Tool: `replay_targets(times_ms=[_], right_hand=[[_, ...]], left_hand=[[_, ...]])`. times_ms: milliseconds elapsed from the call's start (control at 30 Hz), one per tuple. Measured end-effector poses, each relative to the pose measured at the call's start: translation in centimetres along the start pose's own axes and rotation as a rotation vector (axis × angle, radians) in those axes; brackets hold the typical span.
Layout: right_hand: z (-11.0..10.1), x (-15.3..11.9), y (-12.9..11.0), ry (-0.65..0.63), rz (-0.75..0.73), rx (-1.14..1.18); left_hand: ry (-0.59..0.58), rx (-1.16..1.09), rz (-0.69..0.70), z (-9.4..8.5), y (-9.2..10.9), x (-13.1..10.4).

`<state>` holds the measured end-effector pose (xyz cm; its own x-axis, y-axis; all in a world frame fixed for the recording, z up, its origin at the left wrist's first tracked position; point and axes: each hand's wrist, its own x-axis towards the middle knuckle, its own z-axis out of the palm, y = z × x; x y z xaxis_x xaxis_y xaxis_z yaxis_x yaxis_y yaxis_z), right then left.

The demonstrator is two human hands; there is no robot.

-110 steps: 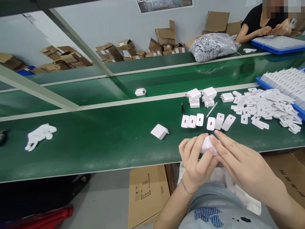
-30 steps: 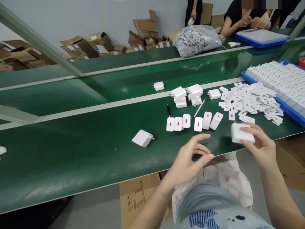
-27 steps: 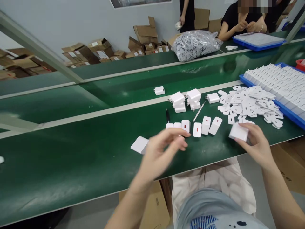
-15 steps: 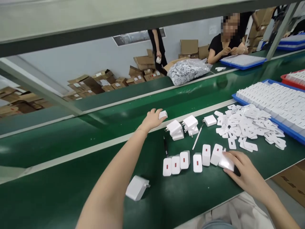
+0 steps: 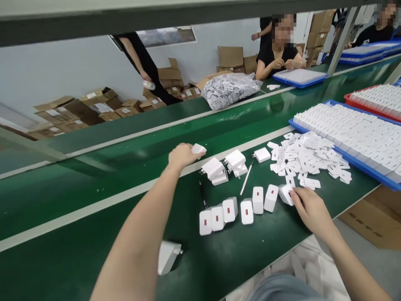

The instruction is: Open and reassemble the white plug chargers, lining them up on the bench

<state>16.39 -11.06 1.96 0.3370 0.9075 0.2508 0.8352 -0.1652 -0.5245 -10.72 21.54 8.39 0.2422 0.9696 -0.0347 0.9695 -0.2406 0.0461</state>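
Over the edge strip of the green belt, my left hand [image 5: 181,156] is closed round a white charger [image 5: 198,149]. My right hand [image 5: 310,207] grips another white charger [image 5: 285,194] at the right end of an uneven row. In that row, several chargers [image 5: 247,211] stand with their red USB ports facing up. Behind them lie small stacks of chargers [image 5: 235,159] and a single charger [image 5: 262,155], prongs pointing left. Between stack and row rest a silver pen-like tool [image 5: 246,179] and a black pen-like tool [image 5: 203,195]. One charger [image 5: 168,256] is partly hidden by my left forearm.
A heap of flat white plates [image 5: 308,156] spreads beside a blue tray [image 5: 369,169] packed with white parts. Behind it is a red tray [image 5: 360,97]. Across the belt lie a plastic bag of small parts [image 5: 232,90] and a seated person [image 5: 278,62]. A metal beam [image 5: 188,21] crosses overhead.
The view has swung right. My right hand has set its charger upright at the row's end and still holds it. My left hand still holds its charger, now turned differently.
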Motion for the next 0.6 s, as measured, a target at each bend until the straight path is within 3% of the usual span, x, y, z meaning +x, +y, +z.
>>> replay_targets(times_ms=[133,200,267,367,433,500,600], right_hand=[[-0.6,0.7,0.3,-0.049,-0.027,0.094],[-1.4,1.7,1.1,-0.02,-0.061,0.049],[-2.2,3.1,2.4,-0.053,-0.203,-0.046],[-2.6,5.2,4.4,-0.172,-0.49,-0.196],[-2.2,6.3,5.5,-0.153,-0.608,-0.281],[-1.5,7.1,6.1,-0.092,-0.715,-0.334],[-0.7,8.2,6.7,-0.031,-0.846,-0.342]], left_hand=[[0.236,-0.282,-0.05,-3.7,-0.3,-6.2],[0.369,-0.447,-0.044,-5.2,0.2,-10.7],[0.39,-0.508,0.063,-5.6,1.0,-15.9],[0.459,-0.504,0.357,-4.4,2.6,-23.7],[0.43,-0.533,0.491,-3.0,3.7,-27.8],[0.395,-0.606,0.523,-1.7,4.7,-30.7],[0.405,-0.757,0.511,-0.2,5.7,-33.0]])
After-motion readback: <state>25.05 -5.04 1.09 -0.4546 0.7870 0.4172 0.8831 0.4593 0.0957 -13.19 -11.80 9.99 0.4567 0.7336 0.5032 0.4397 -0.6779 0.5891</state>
